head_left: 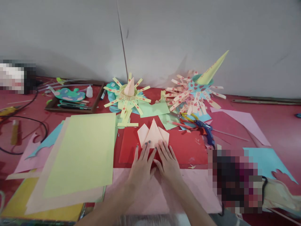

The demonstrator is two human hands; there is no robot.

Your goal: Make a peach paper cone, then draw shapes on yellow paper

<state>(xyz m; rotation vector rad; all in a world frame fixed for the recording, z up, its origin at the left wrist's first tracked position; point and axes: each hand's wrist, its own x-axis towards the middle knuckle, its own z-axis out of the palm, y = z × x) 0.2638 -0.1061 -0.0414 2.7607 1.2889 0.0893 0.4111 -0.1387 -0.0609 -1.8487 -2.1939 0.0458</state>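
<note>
A folded sheet of pale peach paper point(153, 133) lies on a red board point(188, 144), its tall middle point aimed away from me and a flap on each side. My left hand point(142, 164) rests with fingers stretched out, the fingertips on the paper's near edge. Beside it my right hand point(167, 161) lies flat too, its fingertips touching the right part of that edge. The thumbs are close together below the paper. Neither hand grips anything. The fingers cover part of the near edge. Under the forearms is a pink sheet point(197, 188).
Large yellow sheets point(91, 150) are stacked at left. Behind stand two paper crafts with strips and cones, one smaller point(129, 92) and one larger point(199, 84). A blue glue gun point(207, 128) lies at right near scissors point(188, 117). A brown tray point(94, 105) holds a white bottle point(89, 91).
</note>
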